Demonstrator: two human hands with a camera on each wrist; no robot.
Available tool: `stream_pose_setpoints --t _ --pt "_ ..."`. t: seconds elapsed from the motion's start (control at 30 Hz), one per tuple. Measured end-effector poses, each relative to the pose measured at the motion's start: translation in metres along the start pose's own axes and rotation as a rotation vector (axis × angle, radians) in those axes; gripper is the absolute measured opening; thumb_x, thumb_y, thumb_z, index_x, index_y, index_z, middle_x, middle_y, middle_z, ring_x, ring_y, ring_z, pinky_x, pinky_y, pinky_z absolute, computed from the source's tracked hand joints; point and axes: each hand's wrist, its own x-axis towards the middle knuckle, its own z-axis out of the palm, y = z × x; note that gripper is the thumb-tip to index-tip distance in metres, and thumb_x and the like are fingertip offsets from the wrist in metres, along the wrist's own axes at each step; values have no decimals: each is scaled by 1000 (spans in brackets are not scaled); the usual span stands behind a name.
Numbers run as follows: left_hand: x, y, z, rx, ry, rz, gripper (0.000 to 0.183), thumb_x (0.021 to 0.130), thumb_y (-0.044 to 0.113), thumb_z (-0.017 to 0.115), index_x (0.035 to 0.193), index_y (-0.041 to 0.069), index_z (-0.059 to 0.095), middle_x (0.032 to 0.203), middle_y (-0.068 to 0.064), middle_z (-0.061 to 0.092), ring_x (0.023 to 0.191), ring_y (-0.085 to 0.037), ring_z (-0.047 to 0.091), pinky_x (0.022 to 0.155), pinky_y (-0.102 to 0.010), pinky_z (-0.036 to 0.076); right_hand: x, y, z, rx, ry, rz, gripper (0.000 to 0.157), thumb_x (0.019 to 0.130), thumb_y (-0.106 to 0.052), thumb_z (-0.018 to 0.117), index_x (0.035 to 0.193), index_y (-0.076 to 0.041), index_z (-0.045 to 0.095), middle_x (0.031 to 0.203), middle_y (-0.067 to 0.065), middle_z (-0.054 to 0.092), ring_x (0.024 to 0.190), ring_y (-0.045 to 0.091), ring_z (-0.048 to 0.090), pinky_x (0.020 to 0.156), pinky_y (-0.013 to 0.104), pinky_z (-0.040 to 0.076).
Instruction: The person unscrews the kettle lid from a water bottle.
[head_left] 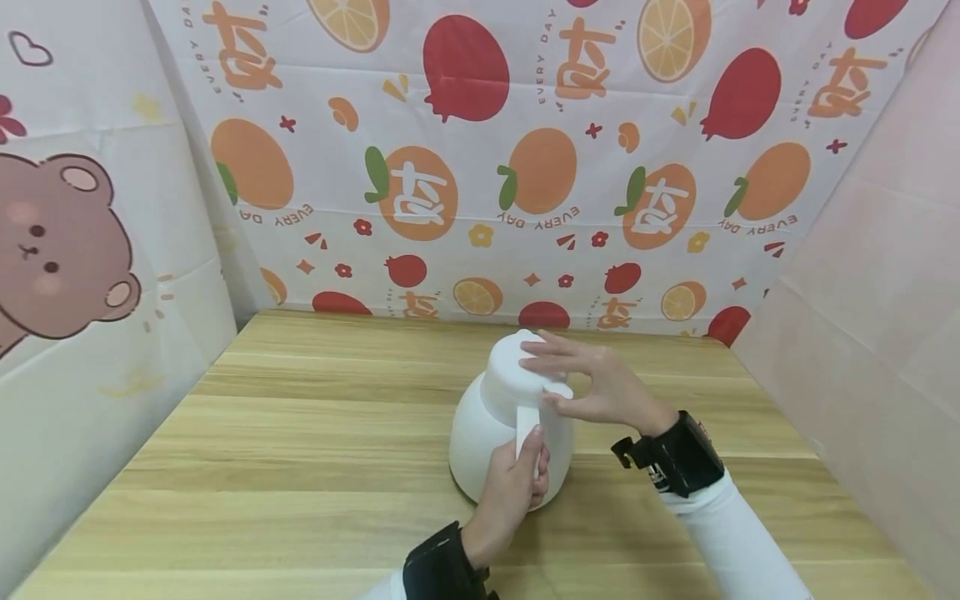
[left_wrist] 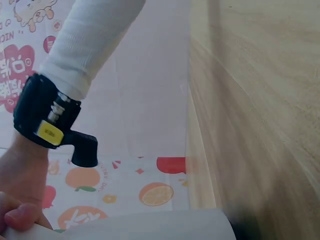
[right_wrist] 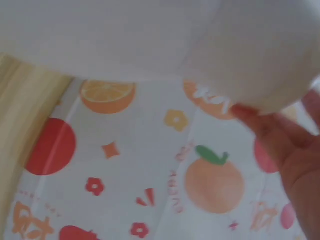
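Note:
A white thermal jug (head_left: 472,442) stands upright on the wooden table, with a rounded body, a narrower domed lid (head_left: 506,367) and an upright handle facing the person. My left hand (head_left: 508,492) grips the handle (head_left: 527,421), thumb laid along it. In the left wrist view, the jug's pale side (left_wrist: 165,225) shows at the bottom edge. My right hand (head_left: 592,383) is at the lid from the right, fingers outstretched and spread over it, thumb lower beside the handle's top. The right wrist view shows its fingertips at the lid's edge (right_wrist: 280,102); the jug fills the top there.
The wood-grain table (head_left: 300,467) extends around the jug. A fruit-print cloth (head_left: 480,208) hangs behind it, a bear-print cloth (head_left: 172,350) at left and a pale cloth (head_left: 862,333) at right. Black wrist devices (head_left: 678,454) sit on both wrists.

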Motion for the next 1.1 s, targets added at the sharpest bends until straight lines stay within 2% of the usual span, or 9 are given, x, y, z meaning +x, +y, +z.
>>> stream_pose_setpoints --t 0.2,0.37,0.43,0.5,0.67,0.77,0.83,0.97,1.1 --pt "-1 -2 2 3 22 9 59 100 35 40 82 -21 39 50 6 34 42 -3 29 39 -14 25 0 16 -1 184 -37 8 42 77 -8 69 118 -7 67 131 22 62 137 35 38 105 66 36" --pt "-2 -2 6 28 86 22 55 99 31 43 81 -21 42 49 5 35 41 -1 30 39 -14 26 0 12 0 180 -41 19 42 77 -9 63 119 -10 65 134 21 59 138 35 37 106 67 33" --pt "-3 -2 8 22 111 26 54 99 29 44 80 -22 43 49 6 36 40 -1 31 39 -14 27 1 6 1 116 -33 34 41 77 -9 63 118 -10 65 135 20 59 136 36 39 105 66 36" --pt "-3 -2 9 13 127 31 54 99 29 46 80 -21 43 49 6 36 40 0 31 39 -13 27 4 -4 2 9 -7 49 39 77 -12 66 117 -10 65 133 19 60 133 37 44 103 62 41" --pt "-4 -2 10 -5 138 39 54 98 28 47 80 -22 43 50 5 37 41 0 31 39 -13 28 15 -33 13 -376 64 102 46 77 -35 71 116 -11 65 126 16 65 119 33 58 87 49 57" --pt "-5 -1 10 3 146 53 54 98 28 47 79 -23 44 50 4 36 41 0 32 40 -14 28 20 -44 23 -534 106 145 51 80 -43 68 118 -9 64 123 18 66 112 33 62 79 47 60" --pt "-4 -1 11 8 144 58 53 98 27 48 79 -23 44 49 3 36 41 -1 32 40 -14 28 22 -47 30 -585 131 185 52 82 -45 65 118 -9 63 122 19 67 112 33 63 76 48 60" --pt "-4 -1 10 11 128 45 52 98 28 47 80 -21 45 50 2 37 42 -2 32 40 -14 28 23 -47 36 -591 170 259 51 81 -46 65 119 -12 65 123 18 67 113 33 62 72 50 60" --pt "-5 -1 9 13 126 35 53 98 28 47 80 -22 44 51 3 37 42 -2 32 40 -14 28 23 -44 38 -599 205 228 52 77 -47 68 118 -14 67 121 18 69 109 34 64 64 47 61"
